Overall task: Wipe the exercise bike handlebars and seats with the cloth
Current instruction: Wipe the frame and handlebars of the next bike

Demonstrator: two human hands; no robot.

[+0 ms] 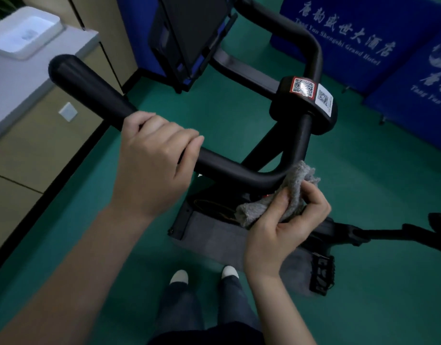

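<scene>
Fingers of the left hand are wrapped over the top of the handlebar, clamped on its near arm well to the left of and below the sticker block. The right hand has thumb and fingers pinched together on the cloth. It holds the cloth bunched against the bend of the bar, directly below the sticker block, where the tube turns up toward it.

Judging by that, the wiping is in its handlebar stage, at the inner bend of the near arm. The matte black finish shows no line between wiped and unwiped, so I cannot tell how much of this arm is finished. The far loop of the bar, above the sticker block, looks yet to be reached. No seat is clearly in view, so that part of the job seems to lie ahead.

The bar is a rounded black tube with a dull, slightly grippy look, swelling to a blunt end far left of the sticker block. The cloth is grey, nubby terry, soft and folded on itself. The block is a squarish black clamp with two glossy code labels, one red-framed and one white. A ridged black pedal sits far below it, over a smooth green floor.
</scene>
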